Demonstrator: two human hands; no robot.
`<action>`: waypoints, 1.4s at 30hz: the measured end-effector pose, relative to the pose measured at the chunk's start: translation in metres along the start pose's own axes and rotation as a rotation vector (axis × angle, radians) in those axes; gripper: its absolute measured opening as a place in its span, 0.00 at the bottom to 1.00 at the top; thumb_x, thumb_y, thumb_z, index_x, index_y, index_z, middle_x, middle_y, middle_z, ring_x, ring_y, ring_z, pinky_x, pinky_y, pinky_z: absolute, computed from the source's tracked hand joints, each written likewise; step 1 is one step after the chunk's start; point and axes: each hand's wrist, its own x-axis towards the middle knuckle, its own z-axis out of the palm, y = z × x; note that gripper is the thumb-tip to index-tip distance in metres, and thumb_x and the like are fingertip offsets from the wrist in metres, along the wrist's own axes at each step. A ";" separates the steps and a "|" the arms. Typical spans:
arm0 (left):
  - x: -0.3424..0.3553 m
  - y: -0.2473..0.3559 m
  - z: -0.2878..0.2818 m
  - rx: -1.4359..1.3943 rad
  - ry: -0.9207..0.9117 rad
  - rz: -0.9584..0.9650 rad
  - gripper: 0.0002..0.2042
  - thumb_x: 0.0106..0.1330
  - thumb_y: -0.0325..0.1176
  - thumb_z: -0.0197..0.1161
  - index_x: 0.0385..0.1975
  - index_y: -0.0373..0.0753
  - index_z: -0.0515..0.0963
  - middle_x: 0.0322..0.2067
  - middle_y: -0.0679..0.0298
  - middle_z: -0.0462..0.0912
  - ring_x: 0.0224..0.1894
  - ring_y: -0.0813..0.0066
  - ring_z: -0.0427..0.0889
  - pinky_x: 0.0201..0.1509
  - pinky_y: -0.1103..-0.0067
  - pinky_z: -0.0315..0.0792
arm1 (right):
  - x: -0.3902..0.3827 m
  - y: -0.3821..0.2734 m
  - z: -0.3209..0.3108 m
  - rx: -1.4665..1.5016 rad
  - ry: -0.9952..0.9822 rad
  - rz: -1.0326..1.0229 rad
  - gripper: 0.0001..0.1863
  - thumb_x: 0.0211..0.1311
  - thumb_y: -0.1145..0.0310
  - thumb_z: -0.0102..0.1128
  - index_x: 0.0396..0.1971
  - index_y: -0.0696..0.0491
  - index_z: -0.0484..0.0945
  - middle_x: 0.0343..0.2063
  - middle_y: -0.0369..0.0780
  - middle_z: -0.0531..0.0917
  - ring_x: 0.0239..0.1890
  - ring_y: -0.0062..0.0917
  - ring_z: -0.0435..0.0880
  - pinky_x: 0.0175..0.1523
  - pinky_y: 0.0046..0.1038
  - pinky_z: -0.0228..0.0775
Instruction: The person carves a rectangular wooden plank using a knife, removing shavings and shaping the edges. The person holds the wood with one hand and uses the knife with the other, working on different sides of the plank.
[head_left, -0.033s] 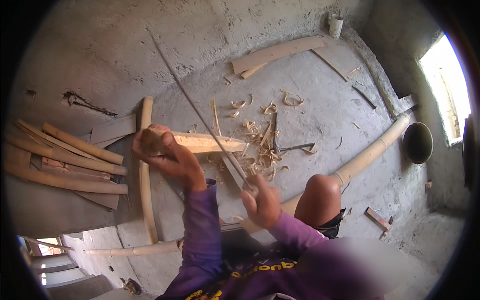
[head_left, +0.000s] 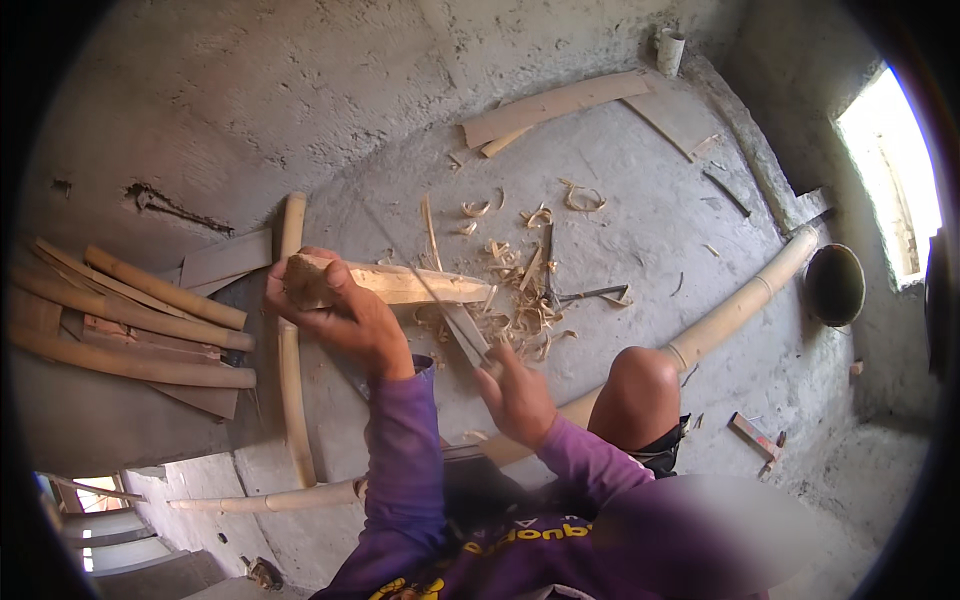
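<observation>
My left hand is closed around the thick, brown-ended butt of a pale piece of wood. That piece tapers to the right, its sides hewn flat, its narrow end over a heap of curled shavings. In front of it, my right hand grips a long thin blade, smeared by motion and slanting up to the left past the wood. The fingers hide its handle. A pale flat strip shows beneath the wood, near my right fingers.
Bamboo poles lie at left, upright beside my left hand, and diagonally at right by my bent knee. A hammer rests on the concrete floor at right. Boards lie by the far wall.
The blade, sharper and reaching far up the wall before, is now a faint blur at a lower angle. My right hand has turned slightly and dropped a little; my left hand and the wood barely differ.
</observation>
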 end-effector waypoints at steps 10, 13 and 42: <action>0.010 -0.002 0.012 -0.082 0.024 -0.018 0.28 0.75 0.59 0.54 0.50 0.35 0.64 0.35 0.60 0.74 0.38 0.71 0.77 0.49 0.71 0.75 | 0.018 -0.034 -0.026 0.094 -0.070 0.055 0.19 0.74 0.56 0.56 0.44 0.59 0.72 0.21 0.52 0.80 0.26 0.49 0.84 0.31 0.42 0.72; 0.004 0.000 0.011 -0.097 -0.012 -0.049 0.26 0.75 0.53 0.57 0.53 0.35 0.63 0.39 0.59 0.74 0.42 0.71 0.78 0.48 0.73 0.76 | 0.013 -0.015 -0.011 -0.024 0.021 -0.065 0.18 0.75 0.56 0.54 0.44 0.59 0.72 0.21 0.51 0.80 0.26 0.45 0.84 0.30 0.40 0.72; 0.013 -0.010 -0.002 -0.146 -0.003 -0.067 0.27 0.74 0.54 0.58 0.55 0.35 0.63 0.40 0.60 0.75 0.42 0.73 0.77 0.47 0.75 0.75 | 0.041 0.002 0.004 -0.215 -0.043 0.092 0.19 0.72 0.57 0.57 0.47 0.60 0.74 0.23 0.55 0.81 0.30 0.56 0.83 0.37 0.48 0.72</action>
